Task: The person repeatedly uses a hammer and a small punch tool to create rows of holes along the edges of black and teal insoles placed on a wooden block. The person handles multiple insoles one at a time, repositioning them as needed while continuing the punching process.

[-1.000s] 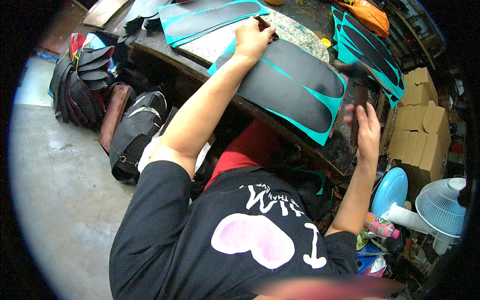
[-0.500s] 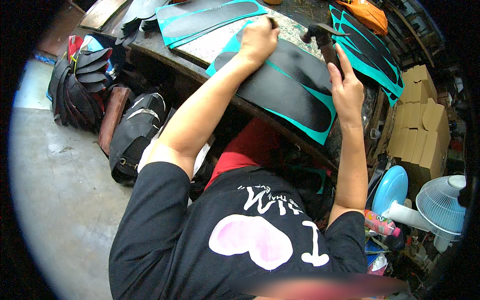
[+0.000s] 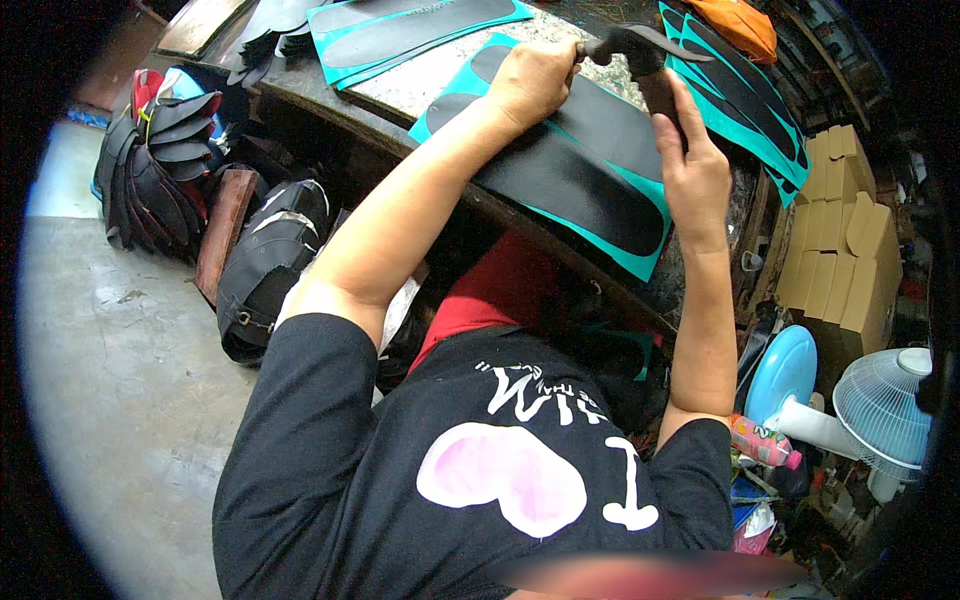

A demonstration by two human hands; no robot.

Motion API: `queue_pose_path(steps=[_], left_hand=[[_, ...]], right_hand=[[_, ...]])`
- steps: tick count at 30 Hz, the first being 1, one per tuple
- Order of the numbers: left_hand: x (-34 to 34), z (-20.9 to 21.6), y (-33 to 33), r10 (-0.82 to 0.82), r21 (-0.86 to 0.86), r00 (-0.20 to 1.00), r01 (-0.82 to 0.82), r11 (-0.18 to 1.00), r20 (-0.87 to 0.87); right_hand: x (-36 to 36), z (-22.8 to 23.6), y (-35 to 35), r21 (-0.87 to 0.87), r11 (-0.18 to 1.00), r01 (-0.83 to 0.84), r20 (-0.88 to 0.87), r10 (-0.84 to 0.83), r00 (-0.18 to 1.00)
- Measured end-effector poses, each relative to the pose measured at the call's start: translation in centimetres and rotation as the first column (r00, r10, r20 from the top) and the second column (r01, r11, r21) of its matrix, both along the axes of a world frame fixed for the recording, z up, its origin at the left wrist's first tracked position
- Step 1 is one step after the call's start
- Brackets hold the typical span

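My right hand (image 3: pixel 693 170) grips a hammer (image 3: pixel 655 90) by its dark handle, the index finger stretched along it. The dark head of the hammer is beside the top of my left fist. My left hand (image 3: pixel 535 85) is closed over a teal sheet with black sole shapes (image 3: pixel 600 195) on the workbench. A dark tip shows at its thumb, close to the hammer head; what the fist holds is mostly hidden. The sheet's near corner overhangs the bench edge.
More teal sheets with black sole shapes lie at the back left (image 3: pixel 400 40) and right (image 3: pixel 735 95). An orange bag (image 3: pixel 738 28) sits at the back. Bundled black sole pieces (image 3: pixel 150 170) stand left, cardboard boxes (image 3: pixel 835 240) and a fan (image 3: pixel 882 405) right.
My left fist has shifted slightly right and toward me. The hammer has moved a little up, its head now beside the top of the fist.
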State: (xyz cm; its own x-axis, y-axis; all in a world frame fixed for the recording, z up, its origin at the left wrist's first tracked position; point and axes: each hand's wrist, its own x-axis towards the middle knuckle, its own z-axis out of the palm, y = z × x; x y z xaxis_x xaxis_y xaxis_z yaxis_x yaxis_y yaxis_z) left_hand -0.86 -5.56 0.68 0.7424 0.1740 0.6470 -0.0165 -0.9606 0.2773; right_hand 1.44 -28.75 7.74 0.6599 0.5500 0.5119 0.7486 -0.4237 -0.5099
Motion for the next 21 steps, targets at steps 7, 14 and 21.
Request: queue_pose_path(steps=[7, 14, 21], left_hand=[[0.5, -0.7, 1.2, -0.069, -0.817, 0.990, 0.142, 0.558, 0.124], [0.9, -0.3, -0.3, -0.074, -0.137, 0.988, 0.092, 0.986, 0.132], [1.1, -0.6, -0.2, 0.002, -0.863, 0.992, 0.107, 0.493, 0.125]], right_hand=[[1.2, 0.6, -3.0, 0.082, 0.990, 0.118, -0.126, -0.107, 0.986], [-0.8, 1.8, -0.7, 0.261, 0.961, -0.095, 0.173, 0.051, 0.984], [0.5, 0.0, -2.6, 0.095, 0.988, 0.122, -0.154, -0.107, 0.982]])
